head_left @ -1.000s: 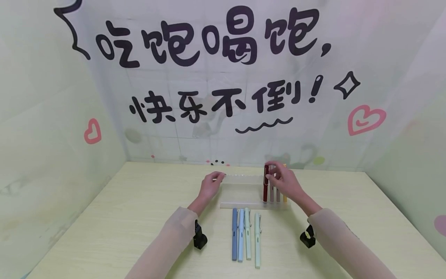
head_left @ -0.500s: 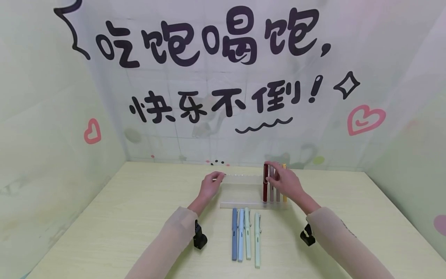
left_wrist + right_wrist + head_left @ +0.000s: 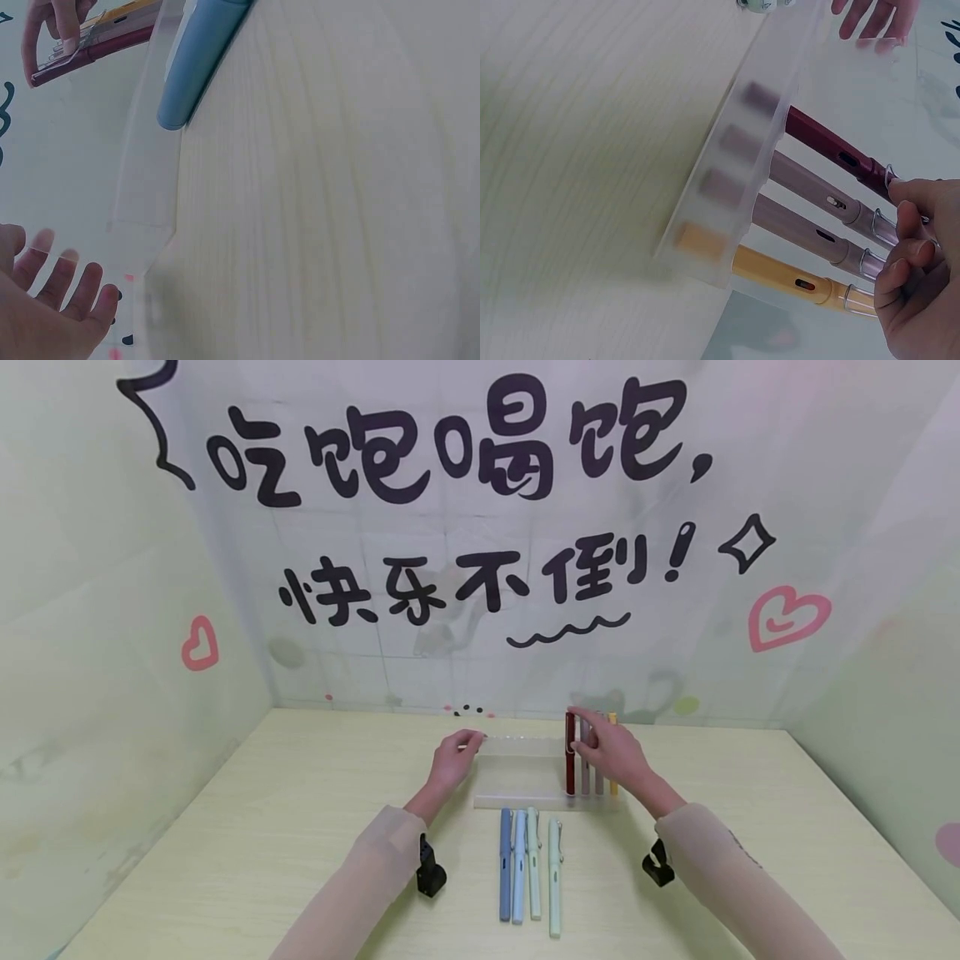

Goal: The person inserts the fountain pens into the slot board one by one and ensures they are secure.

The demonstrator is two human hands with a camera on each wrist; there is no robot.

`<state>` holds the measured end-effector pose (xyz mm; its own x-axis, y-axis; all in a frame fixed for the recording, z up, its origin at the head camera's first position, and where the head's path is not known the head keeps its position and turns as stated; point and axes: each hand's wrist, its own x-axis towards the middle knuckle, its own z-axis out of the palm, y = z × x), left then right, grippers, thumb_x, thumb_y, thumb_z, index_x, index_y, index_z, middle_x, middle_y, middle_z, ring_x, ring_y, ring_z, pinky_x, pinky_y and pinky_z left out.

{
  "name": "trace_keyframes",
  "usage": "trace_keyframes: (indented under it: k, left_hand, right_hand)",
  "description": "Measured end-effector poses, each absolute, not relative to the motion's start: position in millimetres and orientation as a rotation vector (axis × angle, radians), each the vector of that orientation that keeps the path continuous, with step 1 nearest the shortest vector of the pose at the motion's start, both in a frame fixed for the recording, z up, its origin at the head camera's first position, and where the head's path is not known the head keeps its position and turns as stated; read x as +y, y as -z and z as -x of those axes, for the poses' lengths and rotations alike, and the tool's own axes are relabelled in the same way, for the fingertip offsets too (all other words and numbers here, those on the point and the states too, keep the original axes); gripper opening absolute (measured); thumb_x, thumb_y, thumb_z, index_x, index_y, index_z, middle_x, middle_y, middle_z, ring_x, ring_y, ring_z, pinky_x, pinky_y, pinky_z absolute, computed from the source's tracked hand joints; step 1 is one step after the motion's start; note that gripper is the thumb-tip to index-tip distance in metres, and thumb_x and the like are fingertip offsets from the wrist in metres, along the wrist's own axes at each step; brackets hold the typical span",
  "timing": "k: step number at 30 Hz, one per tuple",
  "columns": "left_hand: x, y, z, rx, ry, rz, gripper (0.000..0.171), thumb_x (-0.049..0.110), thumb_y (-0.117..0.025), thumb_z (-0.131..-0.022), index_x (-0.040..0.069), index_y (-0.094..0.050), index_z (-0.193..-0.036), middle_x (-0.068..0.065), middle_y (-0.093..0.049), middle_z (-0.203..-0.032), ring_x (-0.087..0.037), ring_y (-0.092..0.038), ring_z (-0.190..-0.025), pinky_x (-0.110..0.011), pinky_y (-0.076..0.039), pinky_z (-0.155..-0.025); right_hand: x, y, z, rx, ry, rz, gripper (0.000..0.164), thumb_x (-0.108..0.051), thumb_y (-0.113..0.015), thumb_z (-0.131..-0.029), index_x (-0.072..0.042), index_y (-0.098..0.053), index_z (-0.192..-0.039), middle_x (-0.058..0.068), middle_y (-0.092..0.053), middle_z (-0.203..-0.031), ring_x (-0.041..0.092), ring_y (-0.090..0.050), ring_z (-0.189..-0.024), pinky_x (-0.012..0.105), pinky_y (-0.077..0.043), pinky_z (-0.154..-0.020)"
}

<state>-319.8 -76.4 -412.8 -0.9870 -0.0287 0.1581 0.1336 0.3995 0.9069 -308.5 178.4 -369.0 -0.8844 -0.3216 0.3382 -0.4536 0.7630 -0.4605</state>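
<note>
A dark red fountain pen (image 3: 570,768) stands upright in a clear pen rack (image 3: 517,802), its lower end behind the frosted front rail. The right hand (image 3: 617,750) pinches its capped top between thumb and index finger, the other fingers curled. To its right in the rack stand two mauve pens (image 3: 799,229) and, outermost, a yellow-orange pen (image 3: 776,276). The left hand (image 3: 453,760) grips the rack's left end, with fingers behind the clear panel.

On the pale wood-grain table (image 3: 262,843), in front of the rack, a dark blue pen (image 3: 505,868) and a light blue pen (image 3: 519,872) lie side by side; a pale green pen (image 3: 533,868) is just beside them, and a second pale green pen (image 3: 554,885) lies slightly apart to the right. Behind, black Chinese lettering (image 3: 487,578) runs across the whitish backdrop (image 3: 337,681).
</note>
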Motion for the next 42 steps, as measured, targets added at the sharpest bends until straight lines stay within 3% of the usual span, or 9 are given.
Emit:
trace_keyframes:
  k: [42]
  left_hand:
    - [-75.8,412.1,319.5,-2.494,1.65,0.085,0.028,0.022,-0.049,-0.095,0.0,-0.063,-0.107,-0.014,-0.062,-0.101,-0.025,-0.056,-0.094,-0.036,-0.048,-0.079]
  right_hand:
    - [183.4,367.1,307.6,-2.675,-0.794,-0.603,0.052,-0.012,-0.064,-0.085,-0.004,-0.043,-0.133,-0.003,-0.045,-0.057,0.012,-0.04,-0.046,0.028,-0.032,-0.041]
